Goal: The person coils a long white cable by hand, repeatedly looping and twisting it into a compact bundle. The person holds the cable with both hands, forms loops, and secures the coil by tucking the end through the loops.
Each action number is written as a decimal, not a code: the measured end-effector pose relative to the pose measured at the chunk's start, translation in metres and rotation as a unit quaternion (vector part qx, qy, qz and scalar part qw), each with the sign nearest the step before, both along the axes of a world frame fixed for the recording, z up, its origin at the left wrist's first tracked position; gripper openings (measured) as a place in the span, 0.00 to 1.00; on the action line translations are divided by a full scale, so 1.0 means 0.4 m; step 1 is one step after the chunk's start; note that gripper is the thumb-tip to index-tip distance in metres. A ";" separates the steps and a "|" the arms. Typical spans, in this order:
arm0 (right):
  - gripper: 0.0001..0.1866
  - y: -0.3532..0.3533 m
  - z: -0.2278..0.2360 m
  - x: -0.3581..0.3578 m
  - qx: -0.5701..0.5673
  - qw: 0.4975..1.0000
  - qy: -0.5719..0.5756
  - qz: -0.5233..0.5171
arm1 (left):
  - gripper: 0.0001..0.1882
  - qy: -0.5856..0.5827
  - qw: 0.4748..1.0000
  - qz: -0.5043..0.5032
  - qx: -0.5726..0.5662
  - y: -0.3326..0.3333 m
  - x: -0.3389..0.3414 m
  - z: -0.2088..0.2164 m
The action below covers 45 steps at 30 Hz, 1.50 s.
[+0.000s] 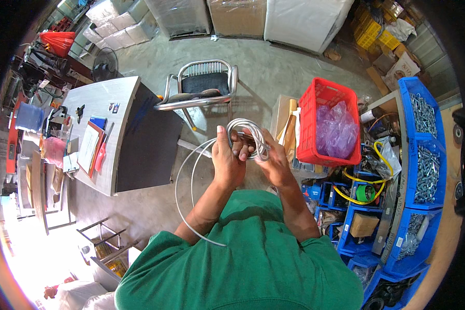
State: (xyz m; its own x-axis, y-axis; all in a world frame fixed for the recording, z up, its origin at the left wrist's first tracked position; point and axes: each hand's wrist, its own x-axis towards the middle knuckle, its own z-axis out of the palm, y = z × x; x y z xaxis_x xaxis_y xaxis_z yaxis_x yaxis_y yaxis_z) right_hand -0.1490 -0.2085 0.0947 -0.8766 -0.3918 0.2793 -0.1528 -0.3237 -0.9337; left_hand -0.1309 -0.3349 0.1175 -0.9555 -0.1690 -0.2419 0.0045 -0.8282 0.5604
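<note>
- My left hand (229,168) is half closed, thumb raised, fingers curled at the inside of a round coil of thin, pale grey cable (245,124).
- My right hand (275,164) is closed around the coil's right side, which is up in front of my chest; its loose end hangs in a wide loop to my green shirt (243,268).
- A red plastic crate (307,121) holds crumpled, translucent purple plastic (338,132), heaped toward its near edge.
- Open blue plastic bins (405,111) along the right hold silvery metal bolts (426,173).
- A lower blue bin (349,245) holds a brown cardboard box (364,226).
</note>
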 end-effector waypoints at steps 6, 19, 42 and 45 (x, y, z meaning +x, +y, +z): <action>0.13 -0.052 -0.014 0.005 0.152 0.962 -0.091 -0.206 | 0.24 -0.010 0.994 0.051 -0.093 0.040 -0.014 -0.103; 0.13 -0.036 -0.094 -0.073 0.321 0.884 0.176 -0.290 | 0.15 -0.070 0.786 0.092 -0.607 0.011 -0.013 -0.100; 0.11 0.046 -0.103 -0.052 0.058 0.978 -0.197 -0.020 | 0.12 0.059 0.782 -0.093 -0.613 -0.030 0.023 -0.173; 0.07 0.062 -0.124 -0.064 -0.036 0.956 -0.290 0.035 | 0.12 0.058 0.820 -0.147 -0.550 -0.045 0.017 -0.214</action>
